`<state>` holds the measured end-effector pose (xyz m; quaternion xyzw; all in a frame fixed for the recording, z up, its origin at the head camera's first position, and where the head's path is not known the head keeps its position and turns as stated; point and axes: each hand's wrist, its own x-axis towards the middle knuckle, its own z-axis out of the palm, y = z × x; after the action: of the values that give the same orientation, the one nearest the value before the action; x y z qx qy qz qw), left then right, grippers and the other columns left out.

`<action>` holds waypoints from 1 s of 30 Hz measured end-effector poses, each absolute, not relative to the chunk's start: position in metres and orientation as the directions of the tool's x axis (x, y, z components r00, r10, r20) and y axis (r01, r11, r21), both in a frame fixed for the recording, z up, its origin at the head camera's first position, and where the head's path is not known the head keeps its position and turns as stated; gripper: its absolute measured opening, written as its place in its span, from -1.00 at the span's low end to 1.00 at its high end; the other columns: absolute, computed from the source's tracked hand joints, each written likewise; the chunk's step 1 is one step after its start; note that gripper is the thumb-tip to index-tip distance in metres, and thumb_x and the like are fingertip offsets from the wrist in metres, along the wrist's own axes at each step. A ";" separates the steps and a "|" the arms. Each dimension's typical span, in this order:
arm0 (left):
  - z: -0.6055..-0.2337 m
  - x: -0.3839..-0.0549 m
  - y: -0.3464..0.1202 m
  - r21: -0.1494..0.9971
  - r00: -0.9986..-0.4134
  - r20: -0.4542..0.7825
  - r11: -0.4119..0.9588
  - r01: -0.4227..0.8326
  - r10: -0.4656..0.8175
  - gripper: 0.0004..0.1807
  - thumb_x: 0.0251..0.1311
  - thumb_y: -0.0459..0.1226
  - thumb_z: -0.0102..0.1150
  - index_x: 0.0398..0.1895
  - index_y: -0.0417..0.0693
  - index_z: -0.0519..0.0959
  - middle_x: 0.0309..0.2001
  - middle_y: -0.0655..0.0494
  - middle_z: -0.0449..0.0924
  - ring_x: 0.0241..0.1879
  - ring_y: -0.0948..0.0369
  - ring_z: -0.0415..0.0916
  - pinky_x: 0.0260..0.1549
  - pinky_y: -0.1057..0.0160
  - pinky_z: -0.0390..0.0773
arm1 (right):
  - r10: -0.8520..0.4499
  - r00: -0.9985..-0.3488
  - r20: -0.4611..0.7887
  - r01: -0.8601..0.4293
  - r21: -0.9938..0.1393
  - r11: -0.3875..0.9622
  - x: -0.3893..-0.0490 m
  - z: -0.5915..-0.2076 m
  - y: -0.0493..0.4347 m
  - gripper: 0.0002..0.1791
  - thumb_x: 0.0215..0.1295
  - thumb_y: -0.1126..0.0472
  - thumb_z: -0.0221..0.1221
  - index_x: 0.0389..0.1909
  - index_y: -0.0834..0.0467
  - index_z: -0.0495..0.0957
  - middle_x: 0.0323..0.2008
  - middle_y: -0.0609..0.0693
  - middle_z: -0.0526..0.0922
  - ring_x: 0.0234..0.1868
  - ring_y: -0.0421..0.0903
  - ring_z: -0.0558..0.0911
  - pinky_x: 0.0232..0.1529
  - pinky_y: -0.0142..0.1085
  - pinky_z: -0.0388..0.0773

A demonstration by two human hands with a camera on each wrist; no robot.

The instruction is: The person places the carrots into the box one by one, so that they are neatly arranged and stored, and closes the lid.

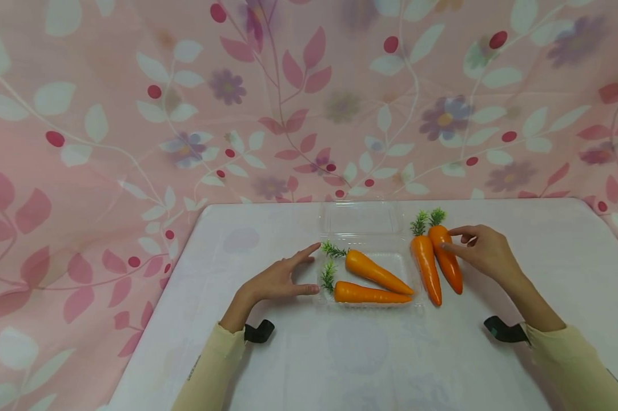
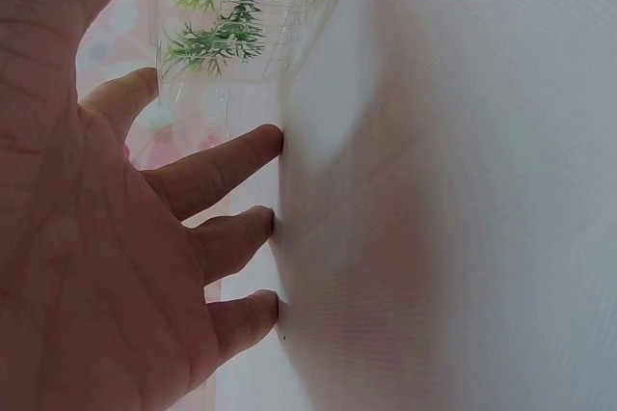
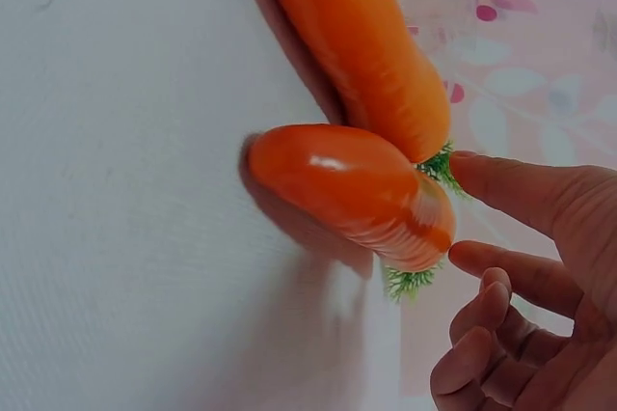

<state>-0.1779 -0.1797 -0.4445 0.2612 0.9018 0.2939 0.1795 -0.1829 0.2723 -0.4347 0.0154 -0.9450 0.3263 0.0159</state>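
Observation:
My left hand (image 1: 277, 279) is at the left side of a clear plastic clamshell box (image 1: 320, 298), thumb and index finger spread towards its edge. In the left wrist view the other fingers reach towards the white tabletop. Inside the box lie two orange toy carrots, an upper carrot (image 1: 376, 270) and a lower carrot (image 1: 370, 293), with green tops pointing left. Right of the box, two more lie side by side: a left carrot (image 1: 426, 268) and a right carrot (image 1: 450, 269). My right hand (image 1: 486, 251) has thumb and index finger about the right carrot's upper end, without a clear grip.
The box's transparent lid (image 1: 361, 218) lies folded back behind it. A white cloth covers the table (image 1: 360, 359). Behind the table hangs a pink floral cloth (image 1: 309, 103). Dark wrist camera mounts (image 1: 504, 330) stick out at both cuffs.

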 end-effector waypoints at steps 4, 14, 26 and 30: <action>-0.444 -0.178 -0.180 0.625 -0.798 -0.171 0.690 0.366 0.578 0.04 0.09 0.27 0.28 0.56 0.56 -0.11 0.37 0.19 0.36 0.41 0.11 0.20 0.39 -0.16 -0.02 | -0.009 -0.999 0.040 -0.031 -0.604 0.796 -0.183 -0.437 0.272 -0.37 0.16 -0.10 0.39 0.02 0.35 0.62 -0.24 0.21 0.49 -0.28 0.10 0.43 -0.54 -0.23 0.47; -0.443 -0.178 -0.180 0.629 -0.799 -0.177 0.691 0.357 0.574 0.04 0.08 0.27 0.28 0.56 0.56 -0.11 0.37 0.20 0.36 0.42 0.11 0.17 0.39 -0.21 -0.09 | -0.015 -0.999 0.036 -0.033 -0.578 0.815 -0.185 -0.440 0.273 -0.28 0.15 -0.17 0.37 0.05 0.38 0.58 -0.22 0.27 0.55 -0.39 0.05 0.46 -0.53 -0.26 0.43; -0.444 -0.178 -0.179 0.624 -0.801 -0.184 0.697 0.353 0.570 0.04 0.09 0.27 0.28 0.56 0.57 -0.11 0.37 0.21 0.36 0.41 0.13 0.18 0.40 -0.17 -0.08 | -0.005 -0.999 -0.053 0.026 -0.560 0.828 -0.185 -0.441 0.271 -0.23 0.16 -0.25 0.32 0.04 0.38 0.57 -0.28 0.21 0.53 -0.42 0.02 0.43 -0.52 -0.27 0.38; -0.444 -0.178 -0.180 0.625 -0.801 -0.179 0.695 0.355 0.571 0.04 0.08 0.27 0.29 0.56 0.57 -0.10 0.37 0.21 0.36 0.41 0.13 0.18 0.40 -0.16 -0.08 | -0.008 -0.998 -0.070 0.032 -0.558 0.829 -0.185 -0.441 0.270 -0.23 0.17 -0.26 0.30 0.03 0.39 0.57 -0.32 0.17 0.51 -0.44 0.00 0.41 -0.52 -0.27 0.35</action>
<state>-0.1781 -0.1796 -0.4439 0.2568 0.9021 0.2944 0.1833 -0.1853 0.2705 -0.4406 -0.0063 -0.9557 0.2922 -0.0346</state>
